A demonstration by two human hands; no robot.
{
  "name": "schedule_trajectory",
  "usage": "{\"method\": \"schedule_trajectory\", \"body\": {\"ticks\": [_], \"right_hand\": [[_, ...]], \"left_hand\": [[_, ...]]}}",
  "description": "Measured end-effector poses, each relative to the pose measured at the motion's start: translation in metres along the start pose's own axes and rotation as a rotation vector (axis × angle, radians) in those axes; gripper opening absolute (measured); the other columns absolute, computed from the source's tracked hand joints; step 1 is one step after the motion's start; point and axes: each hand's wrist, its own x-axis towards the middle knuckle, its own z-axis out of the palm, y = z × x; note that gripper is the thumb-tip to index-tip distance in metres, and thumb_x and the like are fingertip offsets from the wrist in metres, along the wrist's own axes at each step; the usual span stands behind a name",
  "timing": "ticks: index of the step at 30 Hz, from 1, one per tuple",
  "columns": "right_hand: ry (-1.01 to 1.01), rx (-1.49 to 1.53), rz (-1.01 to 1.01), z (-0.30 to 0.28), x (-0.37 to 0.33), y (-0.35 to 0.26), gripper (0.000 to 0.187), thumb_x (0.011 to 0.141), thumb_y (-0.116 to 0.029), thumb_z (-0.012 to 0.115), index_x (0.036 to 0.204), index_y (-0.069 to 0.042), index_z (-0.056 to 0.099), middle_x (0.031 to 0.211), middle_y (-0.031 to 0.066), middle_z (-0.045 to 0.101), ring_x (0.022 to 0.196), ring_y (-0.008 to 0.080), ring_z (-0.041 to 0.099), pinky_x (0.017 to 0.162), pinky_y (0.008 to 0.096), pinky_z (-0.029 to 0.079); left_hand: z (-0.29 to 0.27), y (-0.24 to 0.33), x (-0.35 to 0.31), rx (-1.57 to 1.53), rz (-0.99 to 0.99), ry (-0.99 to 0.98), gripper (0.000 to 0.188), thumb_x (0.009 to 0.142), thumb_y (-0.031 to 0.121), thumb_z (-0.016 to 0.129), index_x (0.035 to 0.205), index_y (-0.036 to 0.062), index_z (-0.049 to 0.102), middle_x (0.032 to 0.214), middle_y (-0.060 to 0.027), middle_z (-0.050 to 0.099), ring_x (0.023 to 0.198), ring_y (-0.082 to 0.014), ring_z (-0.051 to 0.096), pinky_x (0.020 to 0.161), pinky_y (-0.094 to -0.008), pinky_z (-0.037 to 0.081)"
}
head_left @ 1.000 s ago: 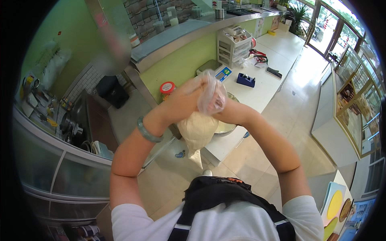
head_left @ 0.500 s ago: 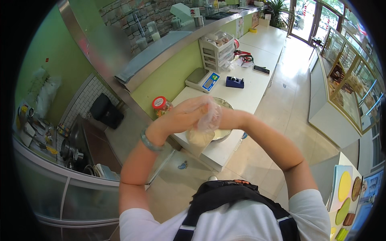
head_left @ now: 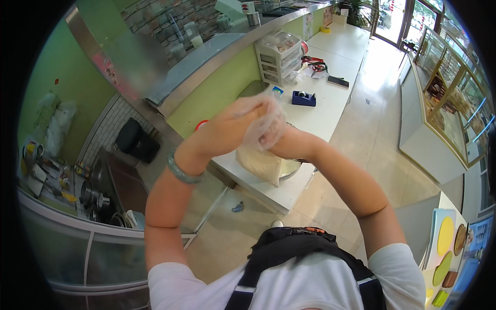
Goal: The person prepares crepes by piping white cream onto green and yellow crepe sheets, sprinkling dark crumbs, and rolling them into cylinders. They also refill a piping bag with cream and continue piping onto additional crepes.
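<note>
My left hand (head_left: 230, 124), a jade-like bangle on its wrist, is closed on the gathered top of a clear plastic bag (head_left: 259, 164). My right hand (head_left: 287, 140) grips the same top from the other side, its fingers partly hidden behind the film. Something pale cream-coloured fills the lower part of the bag, which hangs tilted above the counter's near end. Behind the bag and my right wrist, a round metal bowl (head_left: 292, 170) with pale contents shows only in part. My left hand covers most of a red-lidded jar (head_left: 202, 124).
Beyond my hands on the white counter (head_left: 323, 116) are a partly hidden scale (head_left: 252, 89), a blue tape dispenser (head_left: 304, 98), a phone (head_left: 338, 81), red-handled scissors (head_left: 319, 66) and a white drawer unit (head_left: 279, 57). A glass display case (head_left: 449, 98) stands across the aisle.
Both hands have risen and moved slightly away from me, lifting the bag's top. The bag has swung to the right at its bottom. My hands now cover most of the scale and jar.
</note>
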Motion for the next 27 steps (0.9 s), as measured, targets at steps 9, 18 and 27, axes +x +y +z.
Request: {"method": "schedule_trajectory", "body": {"ticks": [9, 18, 27], "right_hand": [[-0.072, 0.105, -0.028, -0.02, 0.008, -0.003, 0.037, 0.106, -0.032, 0.063, 0.134, -0.008, 0.065, 0.128, 0.0139, 0.069, 0.119, 0.0281, 0.063, 0.105, 0.0376, 0.049], [0.212, 0.165, 0.179, -0.026, 0.023, 0.004, 0.032, 0.106, -0.029, 0.064, 0.126, -0.005, 0.073, 0.113, 0.0039, 0.075, 0.101, 0.0136, 0.069, 0.093, 0.0328, 0.054], [0.458, 0.392, 0.069, -0.065, 0.027, 0.005, 0.032, 0.106, -0.022, 0.062, 0.132, -0.004, 0.07, 0.117, 0.0054, 0.075, 0.109, 0.0152, 0.069, 0.098, 0.0326, 0.054]], "left_hand": [[-0.029, 0.003, 0.007, 0.327, 0.065, -0.052, 0.027, 0.109, 0.015, 0.056, 0.128, -0.0019, 0.064, 0.126, -0.01, 0.069, 0.112, -0.0174, 0.067, 0.098, -0.0328, 0.054], [-0.084, -0.021, 0.06, 0.006, 0.031, -0.009, 0.04, 0.108, 0.027, 0.059, 0.137, -0.0004, 0.061, 0.138, -0.0108, 0.065, 0.126, -0.0219, 0.062, 0.111, -0.0395, 0.048], [-0.064, -0.142, 0.052, -0.058, -0.09, 0.112, 0.113, 0.081, 0.053, 0.089, 0.161, 0.0043, 0.027, 0.149, -0.0117, 0.049, 0.139, -0.0256, 0.048, 0.115, -0.0393, 0.043]]}}
